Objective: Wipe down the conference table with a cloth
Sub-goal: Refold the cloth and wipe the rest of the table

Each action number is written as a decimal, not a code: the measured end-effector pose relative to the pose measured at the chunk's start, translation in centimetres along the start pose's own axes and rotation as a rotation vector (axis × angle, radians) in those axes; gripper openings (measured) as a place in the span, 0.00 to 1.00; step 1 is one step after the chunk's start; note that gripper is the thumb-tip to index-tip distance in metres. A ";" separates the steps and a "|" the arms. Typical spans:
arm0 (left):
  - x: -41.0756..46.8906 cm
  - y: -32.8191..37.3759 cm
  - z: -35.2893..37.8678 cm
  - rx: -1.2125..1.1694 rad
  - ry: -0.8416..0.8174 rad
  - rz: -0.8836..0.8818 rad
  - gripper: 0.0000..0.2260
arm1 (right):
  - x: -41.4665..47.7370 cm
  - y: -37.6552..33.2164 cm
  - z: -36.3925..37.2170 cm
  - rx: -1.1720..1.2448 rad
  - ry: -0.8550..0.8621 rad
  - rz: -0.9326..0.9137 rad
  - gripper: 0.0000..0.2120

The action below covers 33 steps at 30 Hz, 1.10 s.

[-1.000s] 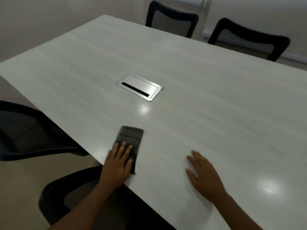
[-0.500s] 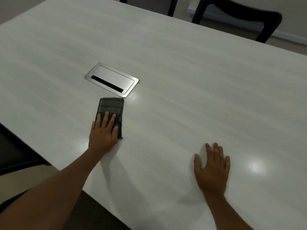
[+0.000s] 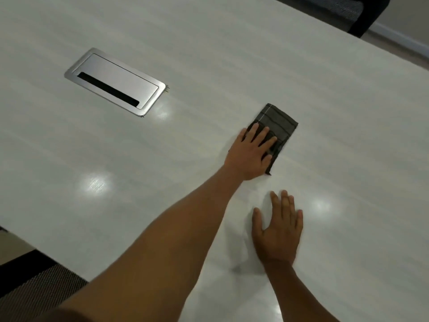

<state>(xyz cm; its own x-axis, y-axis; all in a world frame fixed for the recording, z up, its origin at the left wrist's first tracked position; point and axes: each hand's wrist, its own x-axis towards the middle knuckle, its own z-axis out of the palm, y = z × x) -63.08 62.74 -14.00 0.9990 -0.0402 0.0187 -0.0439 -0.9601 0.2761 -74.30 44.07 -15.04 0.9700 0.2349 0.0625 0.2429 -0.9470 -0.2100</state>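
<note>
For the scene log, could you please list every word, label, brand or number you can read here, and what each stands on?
None: no readable text shows in this view.
The metal cable hatch is plain, with only a dark slot.
The dark cloth under the left hand shows pale stripes, no label.
The table carries only grain and glare.

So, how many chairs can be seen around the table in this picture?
2. The far chair stands beyond the table at the top right; the near chair is at the bottom left. Others may lie outside the frame.
</note>
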 end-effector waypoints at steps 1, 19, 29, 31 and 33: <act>-0.4 -1.0 -0.3 0.003 0.013 0.012 0.28 | 0.0 0.0 -0.1 0.013 0.011 -0.005 0.30; -28.7 2.4 1.4 0.107 0.244 -0.908 0.25 | -0.5 0.4 -0.5 0.183 0.003 -0.046 0.28; -35.7 13.3 3.2 0.060 0.014 -0.722 0.27 | -1.4 12.2 -4.0 0.242 -0.186 -0.473 0.28; -34.8 10.8 2.5 0.040 0.040 -0.845 0.28 | -2.6 16.2 -4.7 0.259 -0.073 -0.360 0.26; -32.3 8.8 1.5 0.002 0.086 -0.994 0.31 | -4.3 18.3 -4.9 0.247 -0.005 -0.241 0.25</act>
<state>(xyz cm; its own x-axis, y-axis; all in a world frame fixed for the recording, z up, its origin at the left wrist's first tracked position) -95.76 55.15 -13.63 0.5778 0.8021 -0.1506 0.8122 -0.5471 0.2024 -74.09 24.61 -14.37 0.8845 0.4469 0.1339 0.4591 -0.7827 -0.4202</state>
